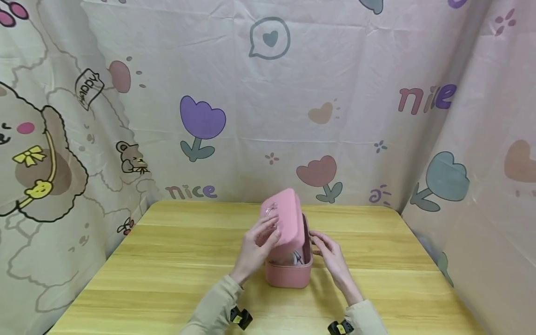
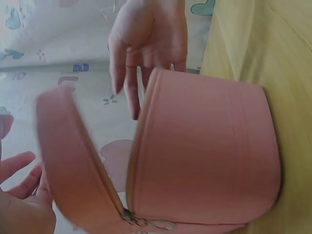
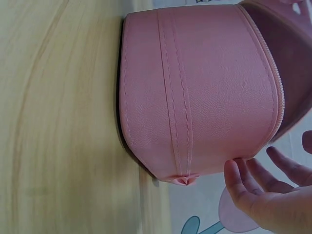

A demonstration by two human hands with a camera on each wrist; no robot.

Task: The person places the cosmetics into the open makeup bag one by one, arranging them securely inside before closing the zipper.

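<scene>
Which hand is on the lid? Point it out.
The left hand, touching the tilted pink lid; the right hand is at the side of the case's lower body instead.

Case (image 1: 289,277) contents (image 1: 297,257) mostly hidden by lid (image 1: 289,216); left-wrist view crops left hand (image 2: 27,209).

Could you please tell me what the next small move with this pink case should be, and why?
I'd probably have the left hand ease the lid farther open while the right hand steadies the pink case: the lid is only partly raised, so just some contents show inside, and the right hand is at the case's side.
</scene>
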